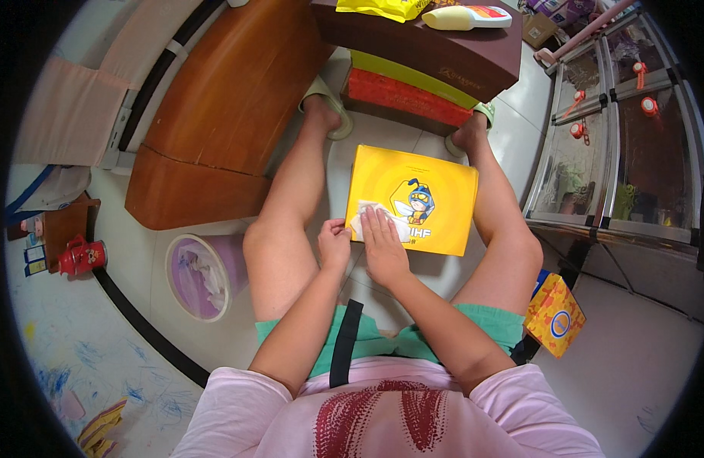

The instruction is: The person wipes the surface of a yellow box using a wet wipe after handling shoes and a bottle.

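A yellow cardboard box [443, 197] with a cartoon bee figure lies between my knees. My right hand [382, 240] rests flat on a white wipe [364, 209], pressing it against the box's lower left part, with the fingers close together. My left hand [335, 243] is at the box's lower left corner, its fingers bent around the edge there. The thumb and part of the grip under the box are hidden.
Stacked boxes stand ahead, the dark brown top one [403, 51] bearing a bottle [472, 18] and a yellow wipes packet [380, 8]. A wooden furniture panel [214, 126] and lined purple bin [206, 277] are left; a glass-fronted cabinet [612, 97] stands right.
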Demonstrator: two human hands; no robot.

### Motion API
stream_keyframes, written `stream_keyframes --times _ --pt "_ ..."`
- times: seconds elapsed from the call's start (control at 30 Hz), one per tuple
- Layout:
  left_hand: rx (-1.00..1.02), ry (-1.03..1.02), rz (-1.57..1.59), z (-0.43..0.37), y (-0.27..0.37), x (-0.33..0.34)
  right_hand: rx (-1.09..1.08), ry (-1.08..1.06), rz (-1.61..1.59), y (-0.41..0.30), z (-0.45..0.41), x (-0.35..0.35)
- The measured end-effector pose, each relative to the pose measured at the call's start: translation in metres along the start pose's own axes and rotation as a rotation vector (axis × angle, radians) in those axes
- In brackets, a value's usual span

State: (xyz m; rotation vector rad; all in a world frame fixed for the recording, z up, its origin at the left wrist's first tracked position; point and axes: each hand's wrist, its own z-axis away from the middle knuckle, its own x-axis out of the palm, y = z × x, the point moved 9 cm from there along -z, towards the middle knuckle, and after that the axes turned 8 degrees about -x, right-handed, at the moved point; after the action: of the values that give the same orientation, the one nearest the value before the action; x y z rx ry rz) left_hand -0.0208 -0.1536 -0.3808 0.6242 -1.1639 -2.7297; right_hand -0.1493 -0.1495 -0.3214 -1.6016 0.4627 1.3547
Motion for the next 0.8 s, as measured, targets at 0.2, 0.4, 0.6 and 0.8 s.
stream_keyframes --times 0.2,0.4,0.6,0.8 --pt "0.024 -0.013 0.000 -0.006 -0.010 0.004 0.078 0.058 -0.010 0.013 -0.011 -0.005" --pt "0.013 -0.070 -0.076 -0.003 -0.004 0.010 0.105 0.061 -0.014 0.011 -0.030 -0.005" --pt "0.153 0.018 -0.229 0.006 0.018 0.003 -0.015 -0.006 0.007 -0.003 -0.011 0.006" --pt "0.122 -0.015 -0.321 0.014 0.032 0.008 0.084 0.118 0.073 0.018 -0.020 -0.001"
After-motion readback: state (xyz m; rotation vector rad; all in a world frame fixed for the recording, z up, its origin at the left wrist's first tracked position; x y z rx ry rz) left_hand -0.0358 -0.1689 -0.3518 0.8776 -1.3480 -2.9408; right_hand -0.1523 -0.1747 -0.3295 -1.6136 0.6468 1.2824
